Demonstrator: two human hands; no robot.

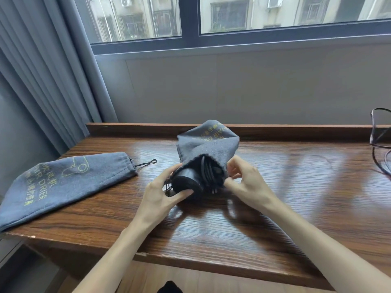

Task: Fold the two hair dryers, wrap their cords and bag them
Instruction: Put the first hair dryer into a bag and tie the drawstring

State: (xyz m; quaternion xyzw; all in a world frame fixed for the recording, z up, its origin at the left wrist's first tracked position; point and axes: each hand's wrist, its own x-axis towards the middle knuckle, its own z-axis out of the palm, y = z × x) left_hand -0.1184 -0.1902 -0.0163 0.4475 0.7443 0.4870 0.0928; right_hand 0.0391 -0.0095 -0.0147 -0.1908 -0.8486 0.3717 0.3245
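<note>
both hands work at the mouth of a grey drawstring bag (208, 144) lying near the middle of the wooden surface (275, 197). left hand (163, 193) has its grip curled round the round black end of a hair dryer (188, 185), thumb and fingers wrapped on it; right hand (245, 178) pinches the bag's rim at the mouth's right edge. the dryer lies with its long axis running from the person toward the window, its round end pointing back at the person and sticking out of the mouth while the rest sits inside the bag. its black cord (208, 172) is coiled against the body, just within the opening. the bag's closed end points away, propped against the raised back edge of the surface. a second grey bag (63, 185) lies flat well to the left, mouth toward the middle, drawstring loop (149, 163) trailing out; whether anything is in it cannot be told. dark cable loops (378, 140) show at the far right edge.
</note>
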